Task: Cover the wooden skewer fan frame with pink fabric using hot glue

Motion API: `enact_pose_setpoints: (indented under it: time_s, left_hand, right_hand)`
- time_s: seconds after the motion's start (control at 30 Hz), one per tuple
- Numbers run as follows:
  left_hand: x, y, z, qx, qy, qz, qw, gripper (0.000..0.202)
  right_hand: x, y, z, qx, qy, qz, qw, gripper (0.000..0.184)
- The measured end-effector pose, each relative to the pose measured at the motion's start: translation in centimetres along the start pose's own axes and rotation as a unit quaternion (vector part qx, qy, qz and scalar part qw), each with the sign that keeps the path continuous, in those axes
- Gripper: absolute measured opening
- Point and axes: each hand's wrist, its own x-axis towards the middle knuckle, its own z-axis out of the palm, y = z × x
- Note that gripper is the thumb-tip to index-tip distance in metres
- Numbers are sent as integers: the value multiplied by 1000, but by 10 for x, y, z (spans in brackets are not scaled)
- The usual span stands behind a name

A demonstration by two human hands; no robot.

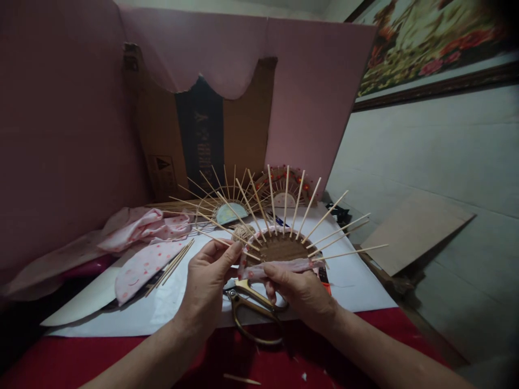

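A half-round brown cardboard piece (284,248), with several thin wooden sticks fanning out from its curved edge, is held up in front of me. Pink dotted fabric (294,266) is folded along its straight edge and shows around the curve. My left hand (211,270) pinches its left corner by the lowest stick, thumb against fingers. Gripping the fabric-covered straight edge is my right hand (300,289), thumb on top. Scissors (253,319) with dark loop handles lie just below the piece, their blades partly hidden. A ball of twine (242,233) sits behind my left hand.
Left on the white sheet (162,308) are a dotted fabric half-round (141,267), loose sticks (174,265) and crumpled pink fabric (150,224). Behind stand a stick fan with a pale green centre (231,213) and a decorated fan (284,200). A red cloth (101,359) lies in front.
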Motion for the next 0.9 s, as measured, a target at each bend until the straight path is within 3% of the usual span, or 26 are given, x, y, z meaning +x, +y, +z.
enact_pose_setpoints:
  time_s: [0.37,0.53,0.77,0.9]
  left_hand:
    - [1,1,1,-25,20,-16,999,19]
    - [3,4,1,-43,29,-18,999,19]
    - [13,3,-8,-38,53,18,998,17]
    - [12,6,-7,-36,68,-7,997,20]
  right_hand:
    - [0,3,-2,-20,-7,4,1000,33]
    - [-1,4,-1,35,12,12,999,32]
    - [4,-1,4,126,41,-31,991,27]
    - [7,-1,5,130,58,-17,990,23]
